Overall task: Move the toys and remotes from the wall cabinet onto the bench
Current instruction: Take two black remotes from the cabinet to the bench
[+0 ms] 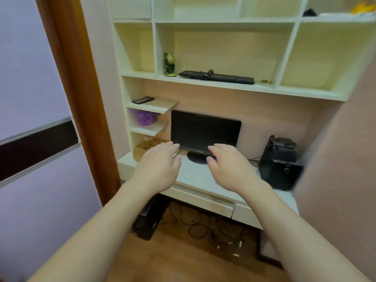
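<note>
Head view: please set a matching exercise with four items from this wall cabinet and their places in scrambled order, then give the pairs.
Items:
1. purple plush toy
2. black remote
3. black keyboard
4. monitor

Places:
A. long middle shelf, right of the small green figure
B. desk surface, behind both open hands
C. top small corner shelf at left
D. corner shelf just under the remote's

Pairs: 1-D, 2-C, 3-A, 4-B
</note>
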